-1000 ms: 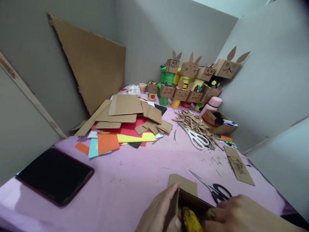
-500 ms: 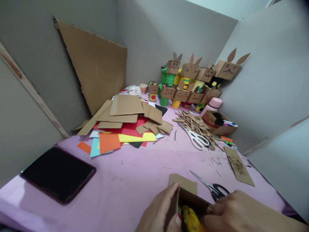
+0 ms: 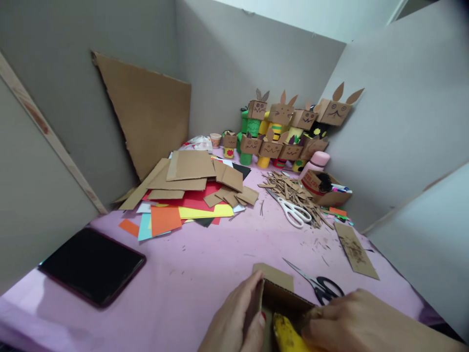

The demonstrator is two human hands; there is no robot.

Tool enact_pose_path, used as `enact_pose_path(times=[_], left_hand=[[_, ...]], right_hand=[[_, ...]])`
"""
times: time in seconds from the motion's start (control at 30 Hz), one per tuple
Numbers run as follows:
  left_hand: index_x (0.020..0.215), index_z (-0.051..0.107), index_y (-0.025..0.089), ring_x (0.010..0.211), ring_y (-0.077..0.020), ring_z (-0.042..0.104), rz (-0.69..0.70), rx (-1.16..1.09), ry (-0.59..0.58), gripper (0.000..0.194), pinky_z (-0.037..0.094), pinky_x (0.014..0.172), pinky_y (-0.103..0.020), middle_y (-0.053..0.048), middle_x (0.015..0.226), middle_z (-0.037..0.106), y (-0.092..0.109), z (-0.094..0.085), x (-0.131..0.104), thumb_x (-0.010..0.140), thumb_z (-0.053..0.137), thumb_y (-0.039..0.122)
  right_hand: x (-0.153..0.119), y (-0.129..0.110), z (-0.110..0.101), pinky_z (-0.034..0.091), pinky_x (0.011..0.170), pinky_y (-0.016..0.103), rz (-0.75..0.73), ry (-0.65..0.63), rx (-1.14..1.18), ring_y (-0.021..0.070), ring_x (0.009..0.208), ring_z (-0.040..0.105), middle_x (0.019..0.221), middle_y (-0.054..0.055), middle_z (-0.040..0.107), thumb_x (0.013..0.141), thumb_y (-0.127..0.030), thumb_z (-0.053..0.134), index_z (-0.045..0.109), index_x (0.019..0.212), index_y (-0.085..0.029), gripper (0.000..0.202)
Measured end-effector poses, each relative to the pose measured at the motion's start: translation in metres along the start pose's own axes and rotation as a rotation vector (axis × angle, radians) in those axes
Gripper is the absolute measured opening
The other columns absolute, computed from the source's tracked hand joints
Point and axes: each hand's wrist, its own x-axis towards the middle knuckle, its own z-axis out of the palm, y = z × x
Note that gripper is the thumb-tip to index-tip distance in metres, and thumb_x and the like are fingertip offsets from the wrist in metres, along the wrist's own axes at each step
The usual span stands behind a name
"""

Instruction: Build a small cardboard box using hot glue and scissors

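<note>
At the bottom of the view I hold an open cardboard box (image 3: 287, 296). My left hand (image 3: 234, 318) wraps its left wall, the thumb inside and the fingers outside. My right hand (image 3: 342, 320) is closed at the box's right corner, with curled fingertips at the inner side; its underside is hidden. Inside the box shows a yellow, dark-specked object (image 3: 287, 335), cut off by the frame edge; its kind is unclear. Just beyond the box lie a flat cardboard piece (image 3: 273, 275) and black-handled scissors (image 3: 322, 288), their blades pointing away to the left.
A dark tablet (image 3: 93, 266) lies at left. Behind it are stacked cardboard sheets (image 3: 192, 165) and coloured paper (image 3: 166, 220). White-handled scissors (image 3: 295, 212) rest by cardboard scraps (image 3: 287, 188). Several cardboard animal figures (image 3: 271, 146) stand at the back, near a pink bottle (image 3: 315, 163).
The view has tilted up slightly, and the scene sits a little lower. My hands and the box appear slightly farther left; both hands keep their places on it.
</note>
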Motion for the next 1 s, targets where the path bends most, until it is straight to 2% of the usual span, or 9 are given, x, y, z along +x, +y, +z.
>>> enact_pose_path(times=[0.13, 0.37, 0.53, 0.63, 0.8, 1.0], left_hand=[[0.142, 0.035, 0.023, 0.135, -0.0206, 0.038, 0.012, -0.009, -0.027, 0.048, 0.033, 0.111, -0.035, -0.005, 0.149, 0.041, 0.002, -0.001, 0.001, 0.096, 0.036, 0.033], [0.140, 0.039, 0.025, 0.133, -0.0224, 0.041, 0.028, -0.001, 0.027, 0.047, 0.035, 0.110, -0.039, -0.004, 0.146, 0.045, 0.000, 0.000, 0.000, 0.094, 0.038, 0.036], [0.140, 0.039, 0.025, 0.132, -0.0221, 0.043, 0.008, 0.033, 0.050, 0.047, 0.036, 0.110, -0.040, -0.004, 0.146, 0.045, 0.000, 0.001, 0.000, 0.095, 0.037, 0.038], [0.140, 0.038, 0.024, 0.132, -0.0212, 0.043, 0.009, 0.046, 0.036, 0.047, 0.036, 0.110, -0.039, -0.005, 0.147, 0.043, 0.001, 0.001, 0.001, 0.095, 0.036, 0.035], [0.141, 0.037, 0.024, 0.133, -0.0220, 0.041, 0.012, 0.084, -0.017, 0.048, 0.037, 0.109, -0.039, -0.005, 0.147, 0.044, 0.008, -0.003, 0.003, 0.094, 0.039, 0.029], [0.141, 0.039, 0.026, 0.131, -0.0224, 0.045, 0.070, 0.109, -0.012, 0.047, 0.038, 0.108, -0.039, -0.005, 0.144, 0.048, 0.012, -0.004, 0.005, 0.094, 0.038, 0.027]], right_hand=[[0.002, -0.001, 0.001, 0.042, 0.052, 0.025, 0.032, 0.046, 0.040, 0.0172, 0.061, 0.067, 0.076, -0.002, 0.072, 0.081, -0.017, 0.057, 0.061, 0.080, -0.024, 0.008], [-0.001, 0.003, 0.000, 0.039, 0.048, 0.023, 0.012, -0.003, 0.062, 0.0152, 0.057, 0.065, 0.072, -0.003, 0.070, 0.084, -0.020, 0.056, 0.061, 0.079, -0.025, 0.009], [-0.002, 0.002, 0.001, 0.042, 0.051, 0.023, 0.030, 0.051, 0.108, 0.0168, 0.060, 0.067, 0.076, -0.001, 0.072, 0.083, -0.016, 0.053, 0.061, 0.080, -0.024, 0.012], [0.000, 0.000, 0.004, 0.040, 0.046, 0.024, 0.027, 0.048, 0.040, 0.0180, 0.055, 0.067, 0.072, -0.001, 0.072, 0.079, -0.014, 0.055, 0.061, 0.077, -0.023, 0.011], [0.001, 0.002, 0.012, 0.032, 0.039, 0.026, -0.007, 0.027, -0.097, 0.0148, 0.047, 0.065, 0.066, -0.004, 0.071, 0.077, -0.008, 0.059, 0.060, 0.073, -0.022, 0.015], [0.014, 0.002, 0.018, 0.032, 0.040, 0.028, -0.026, 0.097, -0.090, 0.0158, 0.053, 0.067, 0.072, -0.004, 0.071, 0.081, -0.018, 0.059, 0.061, 0.079, -0.023, 0.006]])
